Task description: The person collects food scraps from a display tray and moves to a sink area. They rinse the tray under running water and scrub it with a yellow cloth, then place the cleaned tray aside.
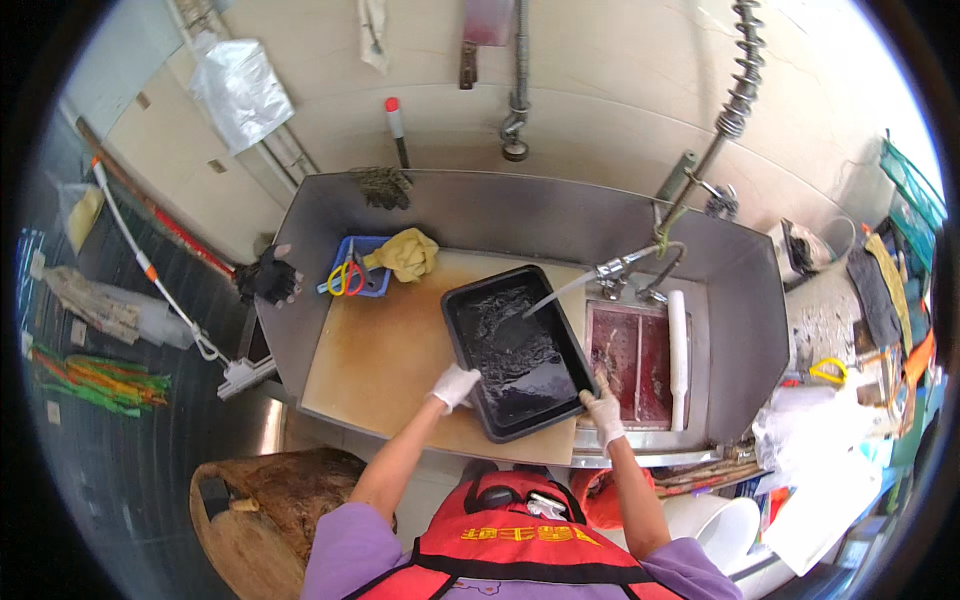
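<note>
A black plastic tray (517,352) with water in it rests tilted on a large stained cutting board (382,352). From the faucet (616,266), a stream of water runs into it. My left hand (455,387), in a thin whitish glove, holds the tray's left edge near the lower corner. Gloved the same way, my right hand (602,409) grips the lower right corner. Right of the board lies a sink basin (628,360) with reddish contents, and a white roller-like rod (677,360) lies along its right side.
At the board's upper left stands a blue basket (364,244) with red and yellow-handled scissors (347,278) and a yellow cloth (412,255). Steel walls (480,206) surround the counter. A cleaver (484,30) hangs above. Below are a wooden block (262,540) and a red bucket (600,499).
</note>
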`<action>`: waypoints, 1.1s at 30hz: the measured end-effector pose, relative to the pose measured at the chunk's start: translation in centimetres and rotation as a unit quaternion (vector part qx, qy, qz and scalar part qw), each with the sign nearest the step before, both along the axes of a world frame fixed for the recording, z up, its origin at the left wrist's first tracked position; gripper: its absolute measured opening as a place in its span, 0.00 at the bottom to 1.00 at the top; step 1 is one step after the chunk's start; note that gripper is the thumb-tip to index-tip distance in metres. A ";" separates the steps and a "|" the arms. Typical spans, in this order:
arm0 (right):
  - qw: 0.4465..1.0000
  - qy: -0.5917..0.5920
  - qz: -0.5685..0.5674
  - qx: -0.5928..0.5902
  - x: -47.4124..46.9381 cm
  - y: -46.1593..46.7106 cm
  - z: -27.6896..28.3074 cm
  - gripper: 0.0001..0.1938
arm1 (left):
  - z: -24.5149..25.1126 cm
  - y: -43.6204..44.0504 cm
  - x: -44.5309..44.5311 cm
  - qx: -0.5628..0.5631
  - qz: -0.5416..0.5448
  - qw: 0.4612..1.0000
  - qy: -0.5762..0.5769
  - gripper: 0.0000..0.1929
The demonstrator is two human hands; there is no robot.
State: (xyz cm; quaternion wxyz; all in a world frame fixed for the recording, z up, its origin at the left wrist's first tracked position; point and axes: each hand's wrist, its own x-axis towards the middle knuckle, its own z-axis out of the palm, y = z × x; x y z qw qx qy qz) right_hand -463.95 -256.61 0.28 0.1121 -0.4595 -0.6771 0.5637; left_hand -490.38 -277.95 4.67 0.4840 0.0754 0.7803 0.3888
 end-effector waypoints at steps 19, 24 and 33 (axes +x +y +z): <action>0.925 0.167 0.063 0.336 -15.8 -3.1 9.4 0.12 | -3.6 7.3 9.4 0.217 0.438 0.827 -0.278 0.21; 0.961 0.127 0.178 0.168 -30.4 -5.8 9.8 0.19 | -3.4 6.3 10.4 0.243 0.423 0.831 -0.267 0.18; 0.992 -0.054 0.108 0.046 -52.0 -6.6 0.2 0.47 | -3.1 -9.4 4.4 0.234 0.087 0.922 -0.295 0.15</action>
